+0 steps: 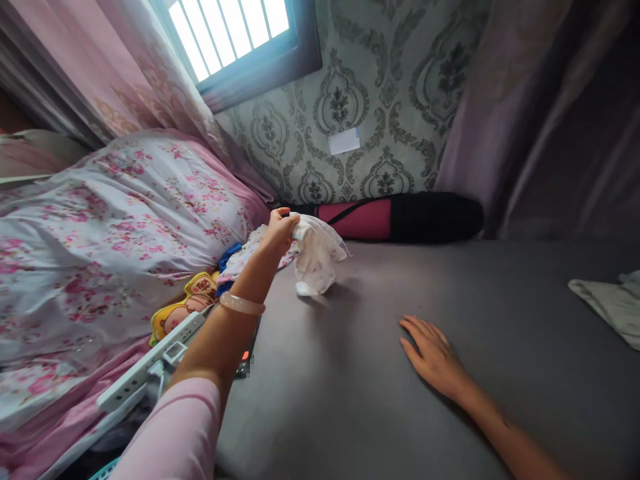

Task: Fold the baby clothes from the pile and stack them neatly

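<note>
My left hand (281,230), with a pale bangle on its wrist, grips a white cloth (317,257) by its upper edge. The cloth hangs in loose folds above the far left part of the grey bed surface (360,407). My right hand (429,348) rests palm down on the grey surface, its fingers stretched out and nothing held. Just behind my left hand, a small pile of patterned clothing (240,261) lies partly hidden by my left arm.
A red and black long bag (425,217) lies along the wall. To the left are a floral quilt (115,220), a yellow plush toy (173,319) and a white power strip (150,360). Folded pale fabric (607,310) sits at the right edge.
</note>
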{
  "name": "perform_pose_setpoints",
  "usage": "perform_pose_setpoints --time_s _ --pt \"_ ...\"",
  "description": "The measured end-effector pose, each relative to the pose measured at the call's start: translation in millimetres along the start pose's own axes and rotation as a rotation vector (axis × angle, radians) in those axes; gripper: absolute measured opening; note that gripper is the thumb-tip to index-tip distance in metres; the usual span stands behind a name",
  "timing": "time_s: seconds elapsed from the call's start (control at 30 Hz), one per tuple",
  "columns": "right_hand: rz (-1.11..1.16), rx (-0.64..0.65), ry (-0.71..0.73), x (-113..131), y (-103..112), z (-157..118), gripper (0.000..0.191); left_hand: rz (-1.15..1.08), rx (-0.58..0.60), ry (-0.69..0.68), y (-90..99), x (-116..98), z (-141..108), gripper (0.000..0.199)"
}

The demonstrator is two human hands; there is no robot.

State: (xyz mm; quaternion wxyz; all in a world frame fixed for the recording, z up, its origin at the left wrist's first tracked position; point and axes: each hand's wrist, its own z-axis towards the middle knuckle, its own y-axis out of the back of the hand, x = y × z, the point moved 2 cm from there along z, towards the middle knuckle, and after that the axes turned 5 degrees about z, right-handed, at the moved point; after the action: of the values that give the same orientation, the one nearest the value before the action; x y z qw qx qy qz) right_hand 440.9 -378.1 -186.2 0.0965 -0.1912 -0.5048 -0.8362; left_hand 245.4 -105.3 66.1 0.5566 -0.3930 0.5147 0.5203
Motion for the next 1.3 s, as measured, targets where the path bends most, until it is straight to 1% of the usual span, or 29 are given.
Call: perform_pose_setpoints --time_s 0.03,0.07,0.13,0.23,0.3,0.43,0.5,0.57,0.63,0.7,0.8,0.87,0.93,1.0,1.07,1.1,1.17,1.23,1.3 --pt "0.015 -0.003 -0.003 1 1 0 0.04 -0.045 0.029 0.007 -7.4 -3 -7 0.061" --pt "0.034 -0.006 -0.007 2 3 1 0.041 -0.086 0.073 0.015 -14.8 -5 -14 0.062" --pt "0.087 -0.009 -0.018 6 8 2 0.041 -0.161 0.16 0.023 -28.9 -8 -30 0.054" --pt "0.21 0.019 -0.033 19 22 6 0.041 -0.255 0.219 0.031 -47.8 -11 -55 0.038" --pt "0.313 0.057 -0.036 34 34 8 0.041 -0.32 0.239 0.032 -59.8 -13 -72 0.039" --pt "0.466 0.174 -0.018 73 58 8 0.046 -0.444 0.295 0.044 -82.1 -16 -107 0.047" --pt "0.518 0.245 -0.048 90 66 5 0.053 -0.514 0.335 0.047 -91.7 -16 -126 0.052" --pt "0.555 0.279 -0.109 101 70 3 0.058 -0.577 0.396 0.047 -100.1 -15 -144 0.056" --pt "0.553 0.235 -0.151 106 69 2 0.062 -0.605 0.46 0.042 -106.8 -13 -161 0.057" --pt "0.518 0.112 -0.147 103 68 4 0.068 -0.596 0.506 0.022 -111.3 -9 -172 0.057" --pt "0.453 -0.106 -0.152 90 71 10 0.072 -0.569 0.551 -0.026 -113.9 -5 -180 0.058" --pt "0.406 -0.198 -0.188 77 80 15 0.066 -0.549 0.561 -0.069 -112.5 -1 -177 0.061" --pt "0.361 -0.289 -0.198 65 96 20 0.055 -0.502 0.552 -0.115 -108.8 4 -171 0.063" --pt "0.311 -0.422 -0.166 57 116 24 0.041 -0.426 0.541 -0.142 -103.5 14 -162 0.062" --pt "0.259 -0.544 -0.127 53 138 24 0.031 -0.323 0.545 -0.144 -97.2 26 -154 0.059" --pt "0.242 -0.579 -0.112 52 148 24 0.028 -0.261 0.551 -0.146 -93.6 32 -151 0.057" --pt "0.245 -0.573 -0.102 55 166 20 0.024 -0.127 0.56 -0.162 -85.1 41 -148 0.052" --pt "0.299 -0.49 -0.149 58 180 16 0.024 -0.001 0.593 -0.181 -75.0 45 -148 0.042" --pt "0.383 -0.374 -0.255 60 192 11 0.025 0.113 0.695 -0.18 -64.7 45 -149 0.032"
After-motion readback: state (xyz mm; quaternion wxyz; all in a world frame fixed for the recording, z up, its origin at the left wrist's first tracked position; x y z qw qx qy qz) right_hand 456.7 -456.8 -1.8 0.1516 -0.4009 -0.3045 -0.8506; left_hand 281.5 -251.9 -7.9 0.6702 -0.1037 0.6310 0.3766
